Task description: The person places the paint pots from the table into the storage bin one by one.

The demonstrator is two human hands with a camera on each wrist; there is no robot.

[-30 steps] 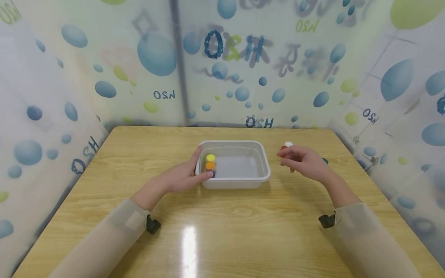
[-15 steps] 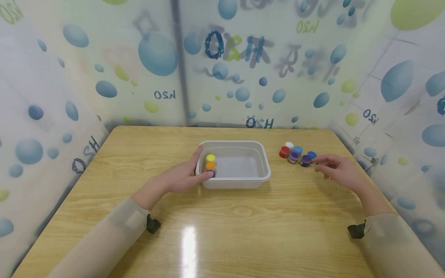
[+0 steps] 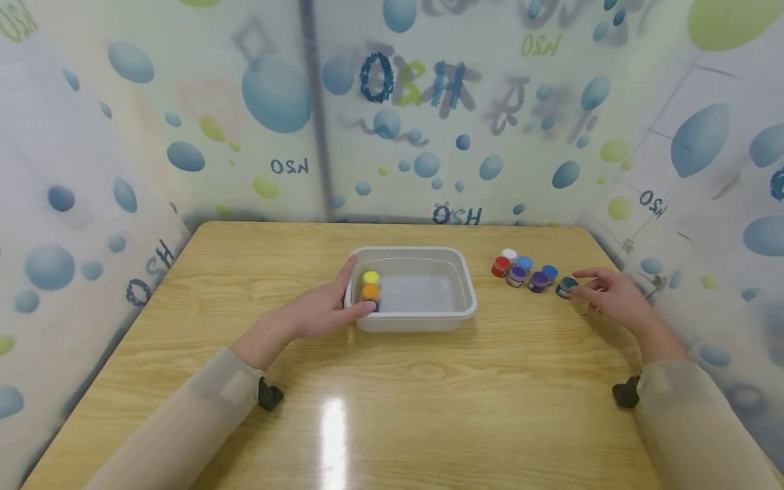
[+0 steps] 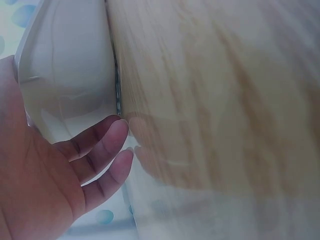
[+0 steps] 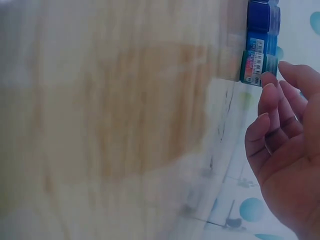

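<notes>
My left hand (image 3: 318, 309) holds the left end of a white plastic tub (image 3: 422, 325), its thumb lying over the rim. Inside are a yellow-lidded paint pot (image 3: 370, 278), an orange-lidded paint pot (image 3: 370, 292) and a dark one partly covered by the thumb. In the left wrist view, other fingers curl loosely beside the tub's outer wall. At the right, my right hand (image 3: 612, 296) reaches to a green-lidded paint pot (image 3: 566, 287), thumb and fingertips at its right side. The right wrist view shows the fingers half bent near that green pot (image 5: 252, 70); a firm grip is not visible.
Left of the green pot stand several more paint pots: red (image 3: 500, 267), white (image 3: 509, 254), light blue (image 3: 524, 264), purple (image 3: 516, 275), dark purple (image 3: 538, 282) and blue (image 3: 550, 273). Patterned curtains (image 3: 392, 177) border the wooden table (image 3: 422, 395).
My right hand has moved right from above the red and white pots, past the row, to the green pot, uncovering the others. My left hand and the tub have stayed put.
</notes>
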